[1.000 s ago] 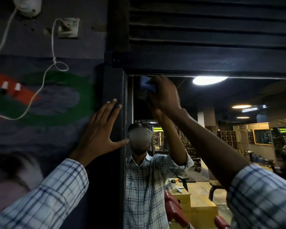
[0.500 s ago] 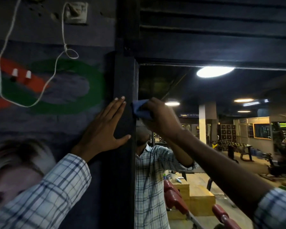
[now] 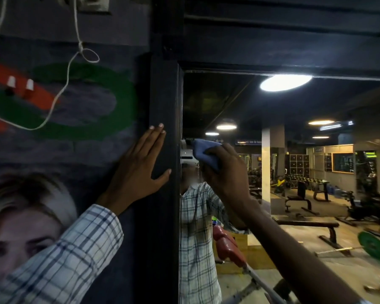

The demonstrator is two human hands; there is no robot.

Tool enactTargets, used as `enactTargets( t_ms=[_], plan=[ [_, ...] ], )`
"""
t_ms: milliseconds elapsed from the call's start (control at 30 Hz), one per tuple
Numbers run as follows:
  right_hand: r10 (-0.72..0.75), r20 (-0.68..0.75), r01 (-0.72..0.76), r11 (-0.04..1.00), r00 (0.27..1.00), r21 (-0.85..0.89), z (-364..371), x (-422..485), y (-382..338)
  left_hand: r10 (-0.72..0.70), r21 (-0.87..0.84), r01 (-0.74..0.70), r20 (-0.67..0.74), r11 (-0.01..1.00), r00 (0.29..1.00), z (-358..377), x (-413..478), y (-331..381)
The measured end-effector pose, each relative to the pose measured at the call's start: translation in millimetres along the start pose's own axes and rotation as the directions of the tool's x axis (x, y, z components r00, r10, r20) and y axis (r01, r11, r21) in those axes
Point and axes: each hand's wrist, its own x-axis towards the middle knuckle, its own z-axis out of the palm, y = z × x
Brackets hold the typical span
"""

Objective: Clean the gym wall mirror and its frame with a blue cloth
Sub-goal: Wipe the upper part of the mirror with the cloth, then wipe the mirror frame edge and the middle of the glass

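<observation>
Our right hand (image 3: pixel 226 172) grips the bunched blue cloth (image 3: pixel 204 152) against the mirror (image 3: pixel 206 102) beside the frame (image 3: pixel 165 95), while our left hand (image 3: pixel 138 170) lies with fingers together and flat on that frame; uneven pressure may leave edge streaks.

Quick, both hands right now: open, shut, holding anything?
Left hand: open, fingers straight, flat against the dark frame.
Right hand: grips the blue cloth against the mirror.
</observation>
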Motion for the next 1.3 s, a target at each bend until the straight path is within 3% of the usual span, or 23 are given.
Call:
enactTargets(
  t_ms=[133,233,367,533,733,967,1200,1300],
  plan=[
    [0.052,0.051,-0.056,0.995,0.997,0.088,6,-26,-6,-0.036,-0.061,0.037,0.006,0.997,0.999,1,-7,11],
    [0.221,-0.014,-0.208,0.935,0.975,0.289,-2,-52,-3,-0.072,-0.174,0.072,0.005,0.982,0.997,-2,-22,24],
    [0.53,0.022,-0.453,0.701,0.848,0.55,-29,-109,-24,-0.138,-0.449,0.151,0.062,0.881,0.988,-10,-61,62],
    [0.716,0.282,-0.66,0.321,0.639,0.679,-54,-193,-59,-0.232,-0.716,0.356,0.271,0.6,0.934,-15,-135,133],
    [0.812,0.479,-0.792,-0.036,0.332,0.609,-75,-289,-92,-0.307,-0.742,0.621,0.548,0.252,0.778,-7,-239,211],
    [0.813,0.581,-0.859,-0.314,-0.024,0.403,-88,-380,-111,-0.264,-0.628,0.733,0.684,0.261,0.68,-11,-318,264],
    [0.742,0.648,-0.849,-0.446,-0.173,0.283,-98,-418,-110,-0.183,-0.554,0.791,0.776,0.26,0.603,-11,-352,280],
    [0.701,0.684,-0.83,-0.493,-0.203,0.259,-101,-426,-109,-0.202,-0.533,0.817,0.794,0.222,0.573,-11,-357,286]
  ],
)
